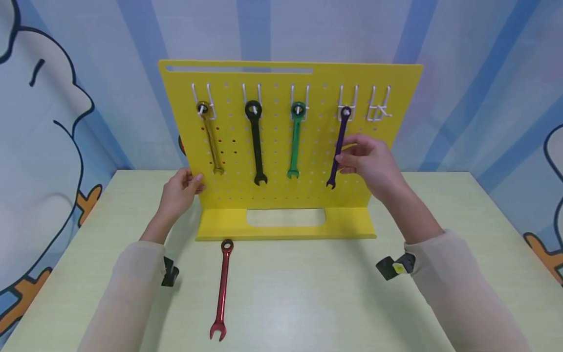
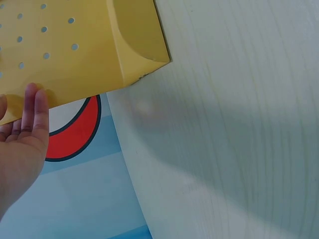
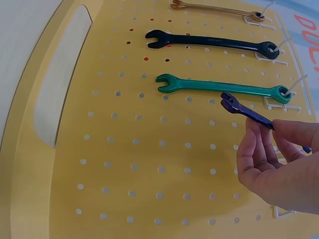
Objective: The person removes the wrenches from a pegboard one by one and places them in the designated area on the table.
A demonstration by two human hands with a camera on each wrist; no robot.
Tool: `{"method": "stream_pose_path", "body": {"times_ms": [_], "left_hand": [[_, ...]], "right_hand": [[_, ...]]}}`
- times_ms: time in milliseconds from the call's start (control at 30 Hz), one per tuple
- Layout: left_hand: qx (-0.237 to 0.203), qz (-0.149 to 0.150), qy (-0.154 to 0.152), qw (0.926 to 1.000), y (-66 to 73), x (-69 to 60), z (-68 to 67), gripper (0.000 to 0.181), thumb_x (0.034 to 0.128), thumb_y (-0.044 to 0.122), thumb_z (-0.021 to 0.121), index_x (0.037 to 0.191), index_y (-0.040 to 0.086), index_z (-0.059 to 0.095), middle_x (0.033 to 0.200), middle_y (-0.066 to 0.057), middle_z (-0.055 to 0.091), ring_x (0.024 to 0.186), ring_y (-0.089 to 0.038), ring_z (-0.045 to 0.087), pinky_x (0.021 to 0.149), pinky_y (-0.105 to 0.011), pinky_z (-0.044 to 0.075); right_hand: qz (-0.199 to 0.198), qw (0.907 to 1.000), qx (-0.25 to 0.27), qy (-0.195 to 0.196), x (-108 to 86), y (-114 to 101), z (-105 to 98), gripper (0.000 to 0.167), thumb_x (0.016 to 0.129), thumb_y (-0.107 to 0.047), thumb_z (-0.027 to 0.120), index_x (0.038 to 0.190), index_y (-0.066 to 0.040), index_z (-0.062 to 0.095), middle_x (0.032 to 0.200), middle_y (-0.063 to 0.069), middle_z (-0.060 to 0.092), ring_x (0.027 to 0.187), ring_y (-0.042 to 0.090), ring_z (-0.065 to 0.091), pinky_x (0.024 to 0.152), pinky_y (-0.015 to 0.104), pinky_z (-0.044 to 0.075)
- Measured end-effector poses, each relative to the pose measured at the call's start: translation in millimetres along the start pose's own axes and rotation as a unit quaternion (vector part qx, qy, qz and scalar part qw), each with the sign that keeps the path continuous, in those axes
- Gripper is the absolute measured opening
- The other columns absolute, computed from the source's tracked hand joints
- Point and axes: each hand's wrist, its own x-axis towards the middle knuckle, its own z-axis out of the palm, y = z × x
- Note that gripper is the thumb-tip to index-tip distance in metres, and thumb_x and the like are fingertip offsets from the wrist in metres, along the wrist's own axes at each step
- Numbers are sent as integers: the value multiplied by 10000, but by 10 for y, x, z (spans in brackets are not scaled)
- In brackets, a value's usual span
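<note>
A purple wrench (image 1: 337, 151) is pinched between the thumb and fingers of my right hand (image 1: 371, 164); its ring end is at the fourth hook of the yellow pegboard (image 1: 277, 190). In the right wrist view the purple wrench (image 3: 251, 115) tilts away from the board, its open end free. My left hand (image 1: 178, 193) grips the board's left edge, thumb in front. Hanging from the other hooks are a gold wrench (image 1: 212, 142), a black wrench (image 1: 256, 144) and a green wrench (image 1: 295, 142). A red wrench (image 1: 223, 288) lies on the table before the board.
A bare white hook (image 1: 379, 105) sits at the board's far right. The board's foot (image 1: 222, 225) stands on the pale wooden table (image 1: 308, 293). Behind it hangs a blue striped backdrop (image 1: 290, 29) with cartoon figures.
</note>
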Motion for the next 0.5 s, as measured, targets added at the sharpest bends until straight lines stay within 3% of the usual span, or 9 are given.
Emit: {"method": "stream_pose_path", "body": {"times_ms": [500], "left_hand": [[12,109,-34,9999,1,-20,-5,374,981,281,388,1142,-54,426,1015,-197,528,980,-316,578,861,-396,498]], "right_hand": [[-107,9991,-326,-241,-83,-49,-26,254,908,-2,532,1149,67,491,909,68,599,761,167,614,741,267,532]]}}
